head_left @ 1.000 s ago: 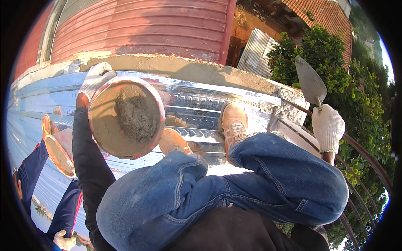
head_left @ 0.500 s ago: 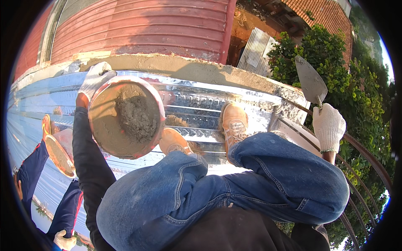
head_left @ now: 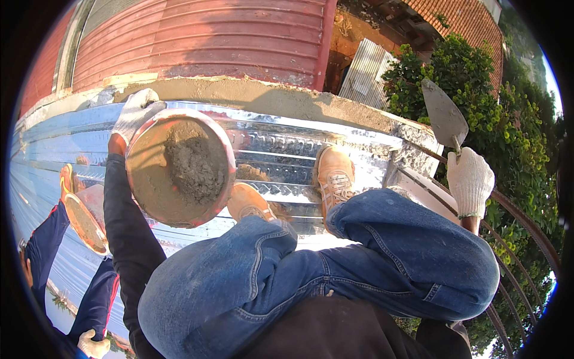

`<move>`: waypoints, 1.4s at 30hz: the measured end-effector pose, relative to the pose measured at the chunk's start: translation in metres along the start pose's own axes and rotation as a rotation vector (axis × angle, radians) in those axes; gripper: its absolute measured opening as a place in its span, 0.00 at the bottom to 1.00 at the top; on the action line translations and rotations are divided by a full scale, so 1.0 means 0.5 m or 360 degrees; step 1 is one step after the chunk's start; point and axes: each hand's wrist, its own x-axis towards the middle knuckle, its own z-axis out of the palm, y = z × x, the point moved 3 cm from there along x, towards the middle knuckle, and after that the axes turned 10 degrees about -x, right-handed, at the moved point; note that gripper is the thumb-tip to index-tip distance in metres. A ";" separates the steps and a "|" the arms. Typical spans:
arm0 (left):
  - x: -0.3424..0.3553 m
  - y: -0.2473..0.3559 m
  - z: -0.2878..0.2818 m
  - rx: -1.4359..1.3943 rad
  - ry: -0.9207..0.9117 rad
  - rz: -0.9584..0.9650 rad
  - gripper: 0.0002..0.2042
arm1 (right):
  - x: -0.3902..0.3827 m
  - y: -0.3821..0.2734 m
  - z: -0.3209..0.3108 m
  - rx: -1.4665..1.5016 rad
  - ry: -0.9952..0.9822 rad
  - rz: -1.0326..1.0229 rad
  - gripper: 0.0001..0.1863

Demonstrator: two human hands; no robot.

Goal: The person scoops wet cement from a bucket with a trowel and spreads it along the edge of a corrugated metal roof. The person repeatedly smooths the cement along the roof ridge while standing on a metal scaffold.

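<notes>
My left hand [head_left: 136, 115], in a whitish knit glove, grips the upper left edge of a round bucket [head_left: 229, 154]. Its fingers are partly hidden. Grey wet mortar [head_left: 191, 167] fills much of the bucket, heaped and rougher on the right. Out at the right, my gloved right hand [head_left: 471, 181] is closed round the handle of a pointing trowel [head_left: 444, 113]. The blade points up and to the left, smeared with grey, above the greenery beyond the wall's end.
I crouch on shiny ribbed metal sheets [head_left: 275, 134]. A mortar-topped wall [head_left: 239, 93] runs along the far side, with a red corrugated roof [head_left: 209, 42] beyond. Rusty rebar rods [head_left: 526, 224] curve at right, before a tree [head_left: 460, 72]. At left, another person holds a second mortar bucket [head_left: 89, 226].
</notes>
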 end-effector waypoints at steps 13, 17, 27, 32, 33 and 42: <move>0.005 -0.004 0.000 -0.0066 0.0003 -0.0054 0.14 | 0.000 0.008 0.015 0.0006 0.0100 -0.0046 0.22; 0.009 -0.011 0.003 -0.0148 -0.0009 -0.0139 0.14 | -0.003 0.002 0.002 -0.0029 0.0064 -0.0022 0.22; 0.015 -0.024 0.006 -0.0307 0.0076 -0.0033 0.10 | -0.002 0.004 0.003 -0.0018 0.0028 -0.0004 0.22; 0.009 -0.017 0.006 -0.0205 0.0104 0.0004 0.11 | -0.001 0.001 0.001 -0.0028 0.0038 -0.0014 0.22; 0.006 -0.013 0.003 -0.0167 0.0114 0.0020 0.11 | 0.001 -0.002 0.002 -0.0033 0.0032 -0.0019 0.22; 0.014 -0.022 0.003 -0.0214 0.0059 -0.0052 0.15 | -0.002 0.001 -0.003 -0.0030 0.0026 -0.0007 0.23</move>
